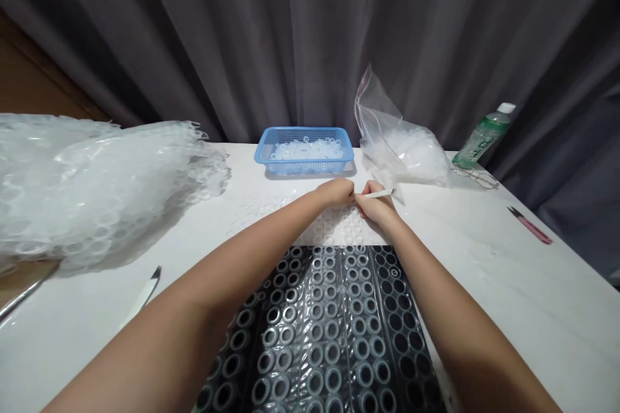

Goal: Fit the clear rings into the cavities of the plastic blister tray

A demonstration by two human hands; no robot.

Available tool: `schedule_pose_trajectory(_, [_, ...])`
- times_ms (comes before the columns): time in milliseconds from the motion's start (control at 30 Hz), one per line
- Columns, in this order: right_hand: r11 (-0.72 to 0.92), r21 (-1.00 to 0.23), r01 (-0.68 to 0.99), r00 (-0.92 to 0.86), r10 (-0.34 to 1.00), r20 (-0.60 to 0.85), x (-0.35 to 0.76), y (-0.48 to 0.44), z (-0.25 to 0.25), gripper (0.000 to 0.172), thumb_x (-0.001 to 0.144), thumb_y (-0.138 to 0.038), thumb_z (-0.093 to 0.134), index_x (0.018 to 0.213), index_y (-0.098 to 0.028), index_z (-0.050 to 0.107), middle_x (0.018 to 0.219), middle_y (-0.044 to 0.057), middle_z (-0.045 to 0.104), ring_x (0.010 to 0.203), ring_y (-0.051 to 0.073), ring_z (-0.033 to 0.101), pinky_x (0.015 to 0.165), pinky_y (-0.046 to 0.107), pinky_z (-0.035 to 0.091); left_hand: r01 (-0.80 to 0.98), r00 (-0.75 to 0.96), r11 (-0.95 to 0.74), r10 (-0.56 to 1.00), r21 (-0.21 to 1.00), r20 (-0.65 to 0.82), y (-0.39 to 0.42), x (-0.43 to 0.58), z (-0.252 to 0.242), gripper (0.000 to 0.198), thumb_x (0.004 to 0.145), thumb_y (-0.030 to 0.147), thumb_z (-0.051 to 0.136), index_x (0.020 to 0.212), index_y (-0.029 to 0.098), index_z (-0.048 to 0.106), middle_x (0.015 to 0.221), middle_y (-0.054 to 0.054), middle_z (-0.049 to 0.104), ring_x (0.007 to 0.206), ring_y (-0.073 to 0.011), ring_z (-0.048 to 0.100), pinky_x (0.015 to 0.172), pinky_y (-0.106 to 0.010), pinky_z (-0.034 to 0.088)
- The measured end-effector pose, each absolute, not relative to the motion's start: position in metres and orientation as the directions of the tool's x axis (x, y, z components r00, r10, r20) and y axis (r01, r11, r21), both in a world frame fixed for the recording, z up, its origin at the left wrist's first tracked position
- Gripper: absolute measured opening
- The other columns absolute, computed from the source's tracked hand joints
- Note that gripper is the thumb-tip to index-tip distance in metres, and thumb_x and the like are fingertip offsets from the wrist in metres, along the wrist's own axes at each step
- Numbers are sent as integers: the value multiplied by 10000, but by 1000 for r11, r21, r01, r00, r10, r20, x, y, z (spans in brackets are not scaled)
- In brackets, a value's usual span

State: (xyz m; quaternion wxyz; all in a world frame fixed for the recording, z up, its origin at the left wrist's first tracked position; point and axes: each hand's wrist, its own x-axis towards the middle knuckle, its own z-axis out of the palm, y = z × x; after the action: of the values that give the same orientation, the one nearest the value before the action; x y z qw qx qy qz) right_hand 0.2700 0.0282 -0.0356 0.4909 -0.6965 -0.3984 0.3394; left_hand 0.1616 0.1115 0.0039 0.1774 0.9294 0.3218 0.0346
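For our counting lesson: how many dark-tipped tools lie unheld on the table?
2: the pink-handled tool at right and the white-handled tool at left, by the left forearm. Others may be hidden.

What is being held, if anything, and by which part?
The right hand holds a slim white object near the end toward the left hand; whether the left hand holds anything is unclear.

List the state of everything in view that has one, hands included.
Left hand: curled, beside the right hand.
Right hand: closed on a white stick.
Basket: uncovered, holding pale rings.
Zip bag: mouth open, partly filled.
Bottle: capped.
Pink snips: lying down, open or shut unclear.
Ring sheet: spread out.
Clear plastic: heaped.
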Motion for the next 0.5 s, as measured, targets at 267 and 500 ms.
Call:
schedule_pose_trajectory(267, [-184, -970, 161, 452, 887, -93, 276, 22, -35, 162, 631, -218, 517, 651, -229, 356, 464, -65, 492, 374, 89, 454, 343, 174, 365, 618, 634, -591, 764, 518, 115, 119, 138, 9, 400, 928, 262, 191, 731, 157, 522, 680, -27, 578, 569, -125, 540, 527, -222, 398])
schedule_pose_trajectory(500, [-107, -985, 135, 332, 942, -57, 285, 5, -33, 185, 608, -213, 540, 636, -225, 358, 473, -71, 494, 370, 83, 449, 357, 181, 349, 558, 778, -727, 626, 401, 53, 93, 141, 11, 169, 831, 314, 520, 838, 172, 610, 774, -27, 653, 722, -167, 582, 650, -246, 409])
